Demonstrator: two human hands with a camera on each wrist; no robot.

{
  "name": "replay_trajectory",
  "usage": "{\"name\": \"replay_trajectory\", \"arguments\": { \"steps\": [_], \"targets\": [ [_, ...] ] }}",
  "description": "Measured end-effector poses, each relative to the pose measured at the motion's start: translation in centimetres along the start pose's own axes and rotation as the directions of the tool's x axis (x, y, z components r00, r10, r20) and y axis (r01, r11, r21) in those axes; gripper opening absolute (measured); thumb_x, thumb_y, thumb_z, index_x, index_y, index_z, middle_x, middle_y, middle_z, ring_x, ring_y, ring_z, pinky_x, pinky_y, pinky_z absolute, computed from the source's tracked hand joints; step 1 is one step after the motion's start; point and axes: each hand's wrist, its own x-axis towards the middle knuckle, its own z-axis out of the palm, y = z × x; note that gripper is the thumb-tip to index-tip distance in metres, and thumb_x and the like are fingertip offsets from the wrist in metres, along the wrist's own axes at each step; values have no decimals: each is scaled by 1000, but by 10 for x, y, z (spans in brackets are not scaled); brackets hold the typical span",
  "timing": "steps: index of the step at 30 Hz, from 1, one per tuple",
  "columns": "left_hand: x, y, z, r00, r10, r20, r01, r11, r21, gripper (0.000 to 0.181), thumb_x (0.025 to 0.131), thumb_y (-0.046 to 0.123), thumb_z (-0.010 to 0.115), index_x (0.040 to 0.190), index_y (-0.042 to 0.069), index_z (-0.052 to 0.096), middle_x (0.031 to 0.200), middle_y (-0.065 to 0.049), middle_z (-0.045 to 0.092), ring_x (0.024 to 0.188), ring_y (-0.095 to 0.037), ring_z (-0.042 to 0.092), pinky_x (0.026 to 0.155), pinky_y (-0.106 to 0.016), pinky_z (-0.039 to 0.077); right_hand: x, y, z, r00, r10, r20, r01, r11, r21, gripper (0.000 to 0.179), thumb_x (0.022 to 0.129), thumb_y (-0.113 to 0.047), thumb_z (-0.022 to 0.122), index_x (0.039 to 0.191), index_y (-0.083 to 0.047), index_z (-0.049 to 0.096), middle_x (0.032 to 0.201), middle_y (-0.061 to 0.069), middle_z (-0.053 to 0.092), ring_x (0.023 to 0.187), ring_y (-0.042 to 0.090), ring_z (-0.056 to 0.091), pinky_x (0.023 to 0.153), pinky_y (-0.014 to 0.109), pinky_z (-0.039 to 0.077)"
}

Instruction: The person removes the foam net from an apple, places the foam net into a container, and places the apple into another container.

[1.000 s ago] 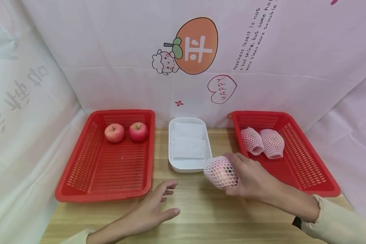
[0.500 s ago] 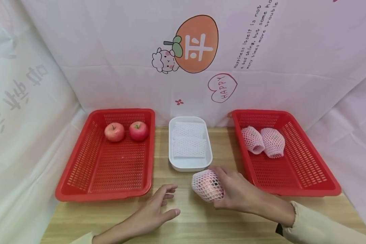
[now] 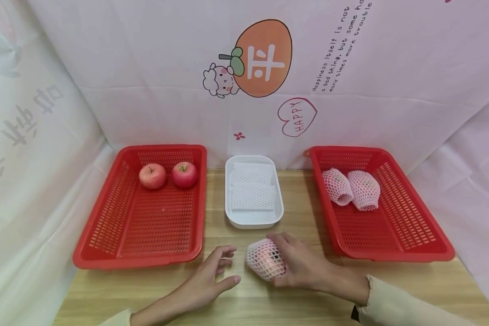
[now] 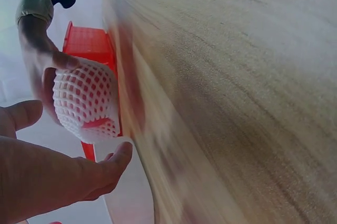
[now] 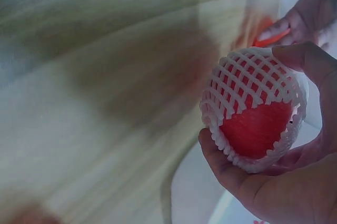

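In the head view my right hand (image 3: 301, 265) grips an apple in a white foam net (image 3: 266, 259) just in front of the white tray. The right wrist view shows red apple skin (image 5: 258, 129) through the net's open end, with thumb and fingers around its sides. My left hand (image 3: 205, 278) is to the left of it, fingers spread and slightly bent, holding nothing. A gap separates its fingertips from the netted apple. In the left wrist view the netted apple (image 4: 87, 100) appears beyond the left thumb and fingers.
A white tray (image 3: 254, 222) holding flat foam nets stands at the middle back. The left red basket (image 3: 138, 260) contains two bare apples (image 3: 152, 176). Two netted apples (image 3: 364, 190) lie in the right red basket (image 3: 395, 256). A printed cloth (image 3: 167, 90) hangs behind.
My right hand has carried the netted apple left and toward me, from beside the tray's front corner to near the left hand. The left hand has stayed almost still.
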Motion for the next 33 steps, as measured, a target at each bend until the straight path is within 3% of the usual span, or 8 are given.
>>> {"name": "replay_trajectory", "arguments": {
  "steps": [8,20,28,33],
  "targets": [
    [2,-3,0,999,-35,6,36,999,-17,64,100,24,73,151,0,43,150,-27,51,138,-45,53,113,-60,46,1,4,15,999,22,34,-23,1000,14,94,65,-25,95,145,3,52,130,19,65,112,32,69,93,48,61],
    [4,-6,-2,999,-36,-2,35,998,-48,66,99,19,74,152,-3,41,149,-30,50,136,-48,54,112,-61,47,-1,5,18,999,-2,38,0,999,48,104,70,-32,97,154,-2,44,139,19,61,122,34,66,98,52,59],
    [5,-7,-2,999,-51,1,51,997,-59,66,99,19,73,152,-3,40,148,-32,50,136,-50,52,112,-62,46,-9,18,21,997,-65,-38,70,990,123,116,66,-38,102,155,3,41,140,14,61,125,29,64,104,51,56],
    [5,-9,-1,998,-58,6,58,996,-71,65,100,19,72,152,-3,40,148,-32,50,136,-51,52,113,-63,45,-16,29,27,994,-66,-87,77,988,133,117,66,-44,102,153,4,42,141,11,62,125,25,64,104,50,56]
  ]
}}
